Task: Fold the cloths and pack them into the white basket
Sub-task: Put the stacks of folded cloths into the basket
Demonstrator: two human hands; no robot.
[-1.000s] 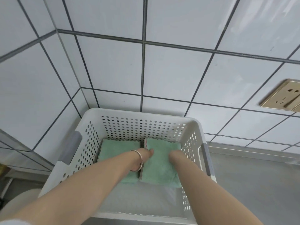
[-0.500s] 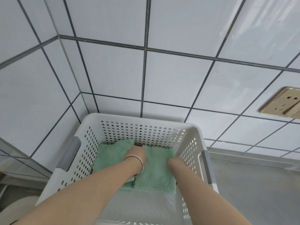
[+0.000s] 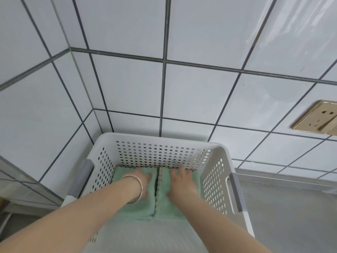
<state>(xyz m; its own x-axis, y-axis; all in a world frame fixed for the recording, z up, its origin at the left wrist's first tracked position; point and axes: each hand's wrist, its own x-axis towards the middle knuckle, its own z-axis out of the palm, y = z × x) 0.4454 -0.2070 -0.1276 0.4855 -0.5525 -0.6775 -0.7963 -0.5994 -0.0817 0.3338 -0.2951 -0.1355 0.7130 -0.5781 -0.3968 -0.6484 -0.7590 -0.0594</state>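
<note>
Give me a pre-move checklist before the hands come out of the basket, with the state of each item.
1. Both folded stacks inside the white basket: ok.
2. Left green stack and right green stack side by side against the far wall, narrow gap between them: ok.
3. Left hand flat on the left stack, fingers straight, gripping nothing: ok.
4. Right hand flat on the right stack, fingers spread: ok.
5. Stack edges squared up: cannot tell, arms cover much of them.
6. Bare basket floor nearer the person for more cloths: ok.
</note>
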